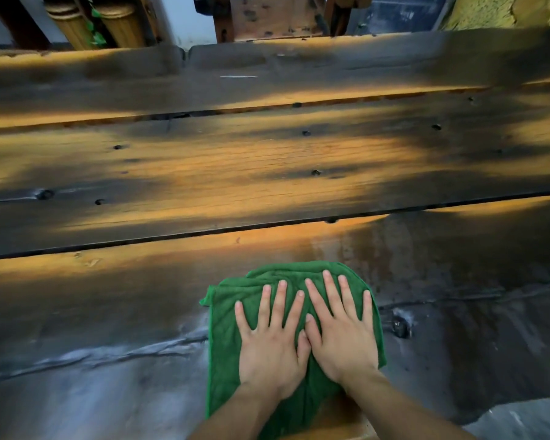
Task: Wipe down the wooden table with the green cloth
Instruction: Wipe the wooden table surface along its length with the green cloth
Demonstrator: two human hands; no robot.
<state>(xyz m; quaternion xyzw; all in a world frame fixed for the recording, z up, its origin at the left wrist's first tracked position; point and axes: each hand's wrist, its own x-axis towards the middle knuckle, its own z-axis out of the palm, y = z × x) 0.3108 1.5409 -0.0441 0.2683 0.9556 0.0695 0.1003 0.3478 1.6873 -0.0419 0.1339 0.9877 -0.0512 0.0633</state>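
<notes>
A folded green cloth [226,338] lies flat on the nearest plank of the dark wooden table [235,173], close to the front edge. My left hand [272,344] and my right hand [340,335] press down on it side by side, palms flat and fingers spread, thumbs touching in the middle. The hands cover most of the cloth's centre. The plank to the right of the cloth looks darker and damp.
The table is made of wide rough planks with gaps [204,231] and knot holes. Beyond its far edge stand a wooden chair or stand [273,17] and turned wooden posts [121,23]. A yellow textured surface [502,7] shows at the top right.
</notes>
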